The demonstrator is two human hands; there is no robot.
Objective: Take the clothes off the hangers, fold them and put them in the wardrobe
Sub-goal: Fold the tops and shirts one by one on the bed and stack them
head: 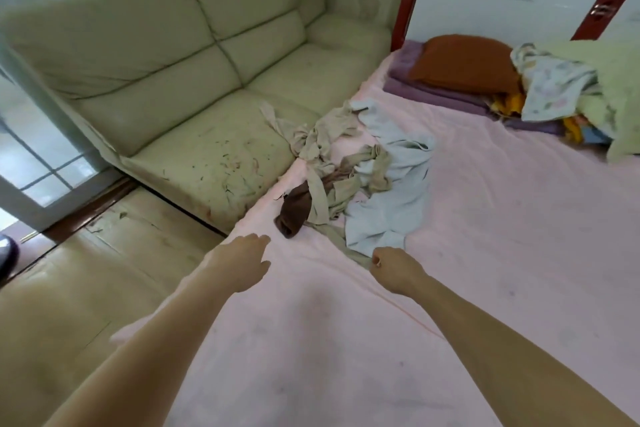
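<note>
A: Head view, what was in the middle of it?

B: A heap of clothes [349, 177] on the bed [502, 211], close to the bed's left edge. In it were a pale blue garment [391, 191], a beige garment [325, 149] twisted into strips, and a brown piece [294, 215] at the near-left end of the heap.

A: Did the beige one stay on the bed?

B: Not wholly. One strip ran off the bed's edge onto the sofa [166, 87], which stood against the bed's left side.

A: And the hands?

B: Both reached out over the bed, nearer the camera than the heap. The left hand [242, 263] hung by the bed's left edge, just short of the brown piece, fingers loosely out and holding nothing. The right hand [398, 270] was curled into a fist at the near tip of the heap, where a beige strip ended. It seemed to pinch that strip, though I cannot tell for certain.

A: What lay farther up the bed?

B: At the head of the bed, a brown pillow [464, 62] on purple bedding [429, 90], and right of them a floral cloth [550, 83] and a light green quilt [616, 87]. Behind stood the headboard [502, 0], white with red trim.

A: Beyond the bed's left side?

B: Past the sofa, a glass door [38, 156] and tan floor [69, 288].
</note>
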